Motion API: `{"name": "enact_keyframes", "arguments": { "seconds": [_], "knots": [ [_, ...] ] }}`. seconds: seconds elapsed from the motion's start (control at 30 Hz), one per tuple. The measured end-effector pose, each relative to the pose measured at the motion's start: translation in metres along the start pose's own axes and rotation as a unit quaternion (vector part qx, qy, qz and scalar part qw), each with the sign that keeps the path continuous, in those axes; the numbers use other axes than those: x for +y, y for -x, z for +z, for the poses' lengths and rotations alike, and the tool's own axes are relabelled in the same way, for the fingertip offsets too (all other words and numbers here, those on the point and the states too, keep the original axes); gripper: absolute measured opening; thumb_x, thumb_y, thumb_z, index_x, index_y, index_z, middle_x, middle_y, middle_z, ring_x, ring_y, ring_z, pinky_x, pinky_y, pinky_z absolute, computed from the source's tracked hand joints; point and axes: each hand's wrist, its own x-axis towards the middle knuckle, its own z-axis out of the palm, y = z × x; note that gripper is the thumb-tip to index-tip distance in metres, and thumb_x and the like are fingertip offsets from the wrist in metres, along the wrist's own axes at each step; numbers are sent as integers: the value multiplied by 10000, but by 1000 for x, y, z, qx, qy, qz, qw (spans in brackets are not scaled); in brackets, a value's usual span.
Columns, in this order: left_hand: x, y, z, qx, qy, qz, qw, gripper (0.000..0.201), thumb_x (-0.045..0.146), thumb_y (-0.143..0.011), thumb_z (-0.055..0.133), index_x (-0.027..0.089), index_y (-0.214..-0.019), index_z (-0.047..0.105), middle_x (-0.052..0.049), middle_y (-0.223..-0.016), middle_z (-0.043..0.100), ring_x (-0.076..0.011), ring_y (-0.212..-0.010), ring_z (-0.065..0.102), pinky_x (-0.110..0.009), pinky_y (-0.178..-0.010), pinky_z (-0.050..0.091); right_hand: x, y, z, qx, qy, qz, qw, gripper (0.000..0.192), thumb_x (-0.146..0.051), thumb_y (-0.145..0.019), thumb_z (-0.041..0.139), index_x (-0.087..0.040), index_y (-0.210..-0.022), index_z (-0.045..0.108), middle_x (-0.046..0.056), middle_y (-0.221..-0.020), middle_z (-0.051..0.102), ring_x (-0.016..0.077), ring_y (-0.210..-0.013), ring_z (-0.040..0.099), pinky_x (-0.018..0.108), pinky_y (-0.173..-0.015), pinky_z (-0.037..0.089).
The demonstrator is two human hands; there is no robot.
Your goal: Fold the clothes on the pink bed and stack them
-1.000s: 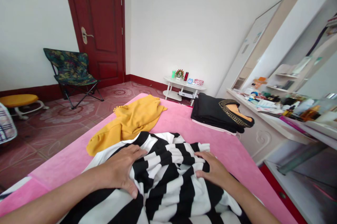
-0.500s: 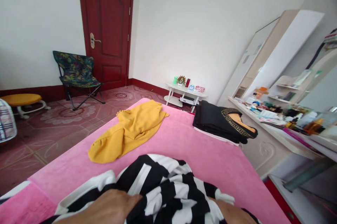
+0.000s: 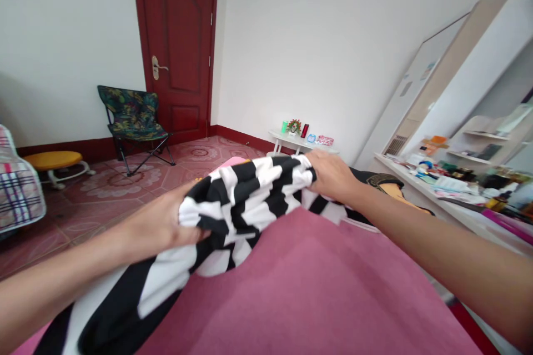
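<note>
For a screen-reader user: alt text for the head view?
Both hands, left hand and right hand, grip a black-and-white striped garment, lifted above a pink bedspread. Behind stand a red door and folding chair.

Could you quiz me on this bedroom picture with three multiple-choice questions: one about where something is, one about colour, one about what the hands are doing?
1. Where is the folding chair?
A. beside the red door
B. on the bed
C. under the white side table

2. What colours is the cloth held up in front?
A. yellow
B. black and white stripes
C. plain green

3. What are the two hands doing?
A. resting flat on the pink bed cover
B. both gripping the cloth, lifted off the bed
C. opening the door

Answers: 1 A, the chair stands by the wall just left of the door. 2 B, the striped cloth shows broad black and white bands. 3 B, the left hand and right hand each clutch an end of it.
</note>
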Motion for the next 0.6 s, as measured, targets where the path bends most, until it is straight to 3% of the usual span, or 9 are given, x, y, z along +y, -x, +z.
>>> {"name": "enact_keyframes", "arguments": {
  "seconds": [0.07,0.1,0.2,0.3,0.4,0.5,0.6],
  "knots": [
    [-8,-38,-3,20,-41,2,999,955,361,-663,689,195,-1455,182,-54,-1228,571,-231,-1037,586,-337,-930,450,-2,-35,12,114,24,33,993,667,-363,-711,675,-170,-1308,448,143,-1327,466,314,-1194,417,433,-977,338],
    [-17,-54,4,33,-76,7,997,1011,333,-658,688,214,-1473,103,-74,-1313,502,-242,-1079,567,-347,-947,437,-7,-43,24,137,17,46,989,736,-359,-715,678,-150,-1356,382,157,-1382,400,317,-1237,363,446,-1009,305],
    [-53,-87,49,41,-221,-10,974,913,234,-661,641,303,-1457,199,-76,-1458,318,-291,-1181,488,-384,-941,432,-25,-31,75,96,-24,43,994,685,-350,-751,645,-137,-1349,388,158,-1370,418,288,-1226,385,425,-1008,320],
    [-86,-99,95,-10,-288,-75,955,725,262,-730,562,286,-1415,325,-91,-1358,451,-313,-1171,484,-421,-898,447,-19,7,125,11,0,-36,999,601,-288,-727,655,-192,-1291,475,125,-1363,460,294,-1259,377,464,-1050,259],
    [-101,-101,112,-17,-296,-81,952,721,299,-746,537,272,-1426,299,-94,-1326,480,-309,-1162,485,-429,-918,425,31,40,146,-14,53,-45,997,518,-248,-764,594,-191,-1271,505,139,-1407,424,321,-1321,309,533,-1083,151],
    [-103,-102,109,-18,-298,-62,952,737,296,-742,532,261,-1434,281,-93,-1339,467,-302,-1173,477,-412,-950,401,104,61,137,91,45,111,989,500,-283,-754,564,-180,-1241,523,163,-1423,396,376,-1332,281,579,-1064,156],
    [-101,-100,106,-13,-309,-57,949,725,298,-751,519,251,-1434,280,-98,-1319,482,-306,-1154,488,-414,-934,409,164,81,128,149,-105,236,954,429,-403,-713,561,-264,-1118,567,117,-1307,527,387,-1262,397,624,-964,280]
  ]
}}
